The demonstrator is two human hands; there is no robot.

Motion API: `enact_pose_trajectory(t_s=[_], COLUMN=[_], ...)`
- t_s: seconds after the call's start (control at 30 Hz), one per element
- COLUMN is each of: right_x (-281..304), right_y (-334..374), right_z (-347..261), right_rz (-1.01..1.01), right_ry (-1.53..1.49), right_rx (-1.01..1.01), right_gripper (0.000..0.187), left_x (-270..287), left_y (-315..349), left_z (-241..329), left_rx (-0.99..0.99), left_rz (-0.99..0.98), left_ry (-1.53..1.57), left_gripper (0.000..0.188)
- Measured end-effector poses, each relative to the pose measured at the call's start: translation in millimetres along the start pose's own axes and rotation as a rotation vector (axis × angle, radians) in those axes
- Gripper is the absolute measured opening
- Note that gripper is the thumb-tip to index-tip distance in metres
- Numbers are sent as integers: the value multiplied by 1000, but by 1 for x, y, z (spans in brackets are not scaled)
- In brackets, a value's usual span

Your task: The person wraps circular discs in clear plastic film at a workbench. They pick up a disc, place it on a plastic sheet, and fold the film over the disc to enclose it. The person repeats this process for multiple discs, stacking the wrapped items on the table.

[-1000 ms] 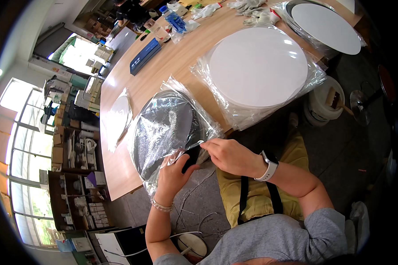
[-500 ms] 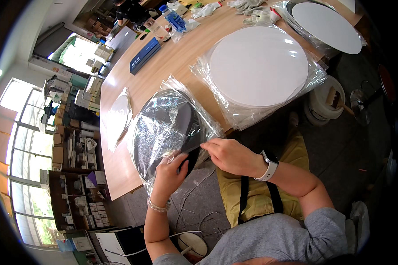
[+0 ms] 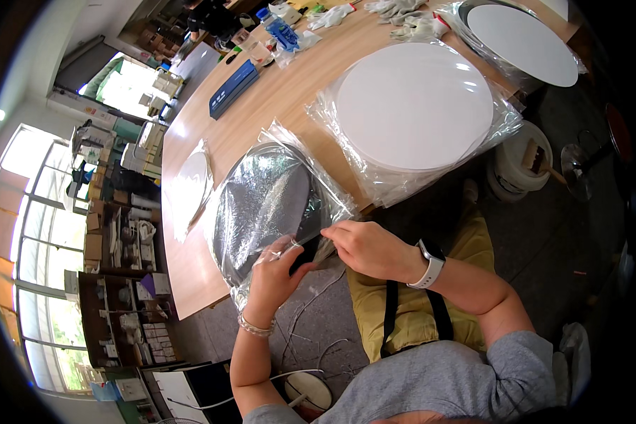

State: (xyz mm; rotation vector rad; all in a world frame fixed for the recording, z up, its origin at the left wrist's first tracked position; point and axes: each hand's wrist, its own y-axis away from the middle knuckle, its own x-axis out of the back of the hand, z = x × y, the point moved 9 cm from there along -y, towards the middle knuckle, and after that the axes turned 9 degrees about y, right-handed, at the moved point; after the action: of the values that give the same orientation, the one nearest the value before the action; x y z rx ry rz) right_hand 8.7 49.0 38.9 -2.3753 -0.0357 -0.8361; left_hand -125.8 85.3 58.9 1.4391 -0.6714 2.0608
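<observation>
tabletop point(image 3: 290, 95) bears a dark disc point(image 3: 258, 194) beyond left hand point(image 3: 274, 279), thumb spread, and right hand point(image 3: 362, 246) pinching clear film point(image 3: 338, 203).

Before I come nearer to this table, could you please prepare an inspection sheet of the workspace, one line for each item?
Surface: pale wood-look table.
Things in hand: dark round piece inside clear plastic wrap, at the near edge of the table.
Clutter: blue box, blue bottle, gloves; large white disc lying on plastic.
Hands: right hand pinches the wrap between its fingers; left hand is on the wrap, grip unclear.
Cables: white cable below the table; thin strands on the floor.
Surroundings: white bucket with a brush at its top; shelves at left; another person in the background.
</observation>
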Motion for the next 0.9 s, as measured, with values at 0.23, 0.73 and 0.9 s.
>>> enact_pose_trajectory(t_s=[0.23, 0.73, 0.9], right_x=[0, 0, 0], right_y=[1, 0, 1], right_z=[0, -1, -1], right_rz=[-12, -30, -12], right_ry=[-4, 25, 27], right_rx=[1, -26, -14], right_gripper=[33, 40, 39], left_x=[-2, 2, 5], left_y=[2, 2, 0], left_z=[-18, 2, -5], left_rx=[141, 21, 56], left_rz=[-57, 5, -25], left_ry=[157, 43, 97], left_gripper=[28, 28, 30])
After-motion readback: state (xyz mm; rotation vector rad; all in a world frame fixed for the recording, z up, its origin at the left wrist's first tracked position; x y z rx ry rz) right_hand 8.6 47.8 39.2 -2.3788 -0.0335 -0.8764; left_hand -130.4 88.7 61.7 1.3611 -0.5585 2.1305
